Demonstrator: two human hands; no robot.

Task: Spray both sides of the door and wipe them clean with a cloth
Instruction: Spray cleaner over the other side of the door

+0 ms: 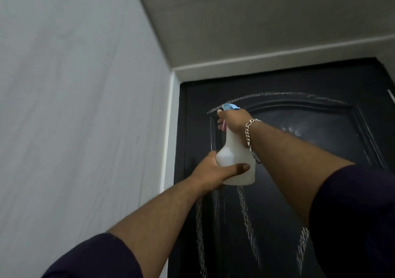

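Two hands on one white spray bottle (235,160), raised before black panelled door (288,149). Right hand (233,120) wrapped round neck under blue nozzle (230,107), fingers curled over pink trigger (223,126). Left hand (213,174) cupping base, thumb across front. Silver chain bracelet (250,136) just behind upper grip. Wet streaks (248,218) on door below lower grip.

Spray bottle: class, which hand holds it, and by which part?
Both hold the spray bottle. The right hand grips the neck under the blue head, fingers at the trigger; the left hand cups the lower body, thumb across the front.
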